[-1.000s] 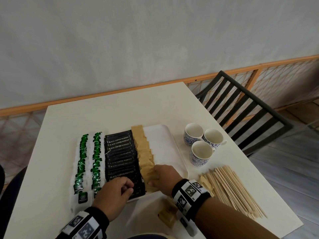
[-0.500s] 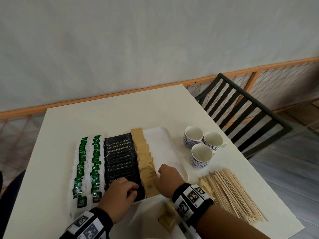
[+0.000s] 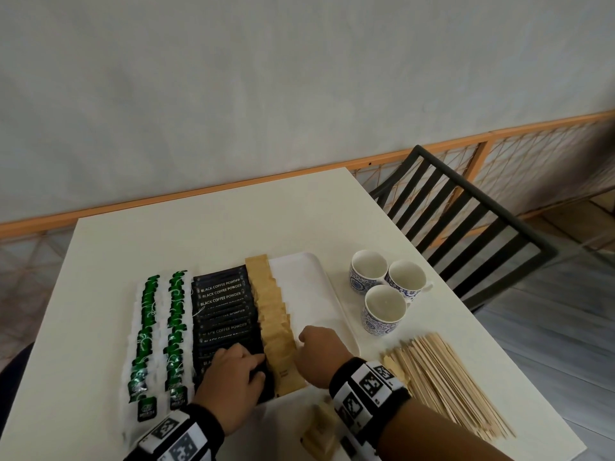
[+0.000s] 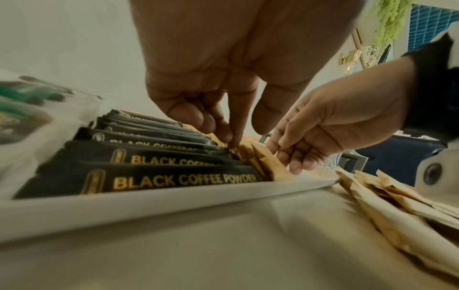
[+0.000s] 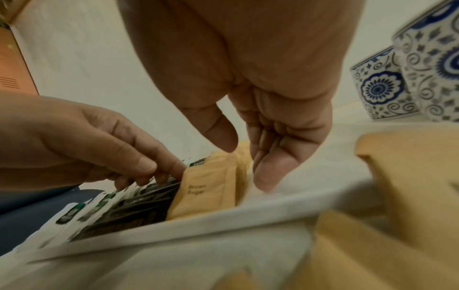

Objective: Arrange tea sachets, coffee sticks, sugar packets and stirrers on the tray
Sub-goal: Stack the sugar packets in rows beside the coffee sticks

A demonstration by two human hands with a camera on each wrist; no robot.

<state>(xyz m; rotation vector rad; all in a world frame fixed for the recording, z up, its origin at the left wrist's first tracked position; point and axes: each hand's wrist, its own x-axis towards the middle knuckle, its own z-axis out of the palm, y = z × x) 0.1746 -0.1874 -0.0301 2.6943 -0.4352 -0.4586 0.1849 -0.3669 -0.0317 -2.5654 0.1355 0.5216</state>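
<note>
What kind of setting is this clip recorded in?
Probably a café or hotel refreshment corner: a white tray holding black coffee sticks, three blue-patterned white cups and loose wooden stirrers on a cream table.

The white tabletop (image 3: 213, 234) carries a tray (image 3: 309, 277), 3 patterned cups (image 3: 382, 307), wooden stirrers (image 3: 442, 377) and loose brown packets (image 3: 321, 437).

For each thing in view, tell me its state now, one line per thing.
Tea sachets: two rows on tray.
Coffee sticks: one row on tray.
Sugar packets: row on tray, between both hands.
Stirrers: piled on table, off tray.
Cups: upright, empty.
Left hand: fingertips at the row.
Right hand: open beside it.
</note>
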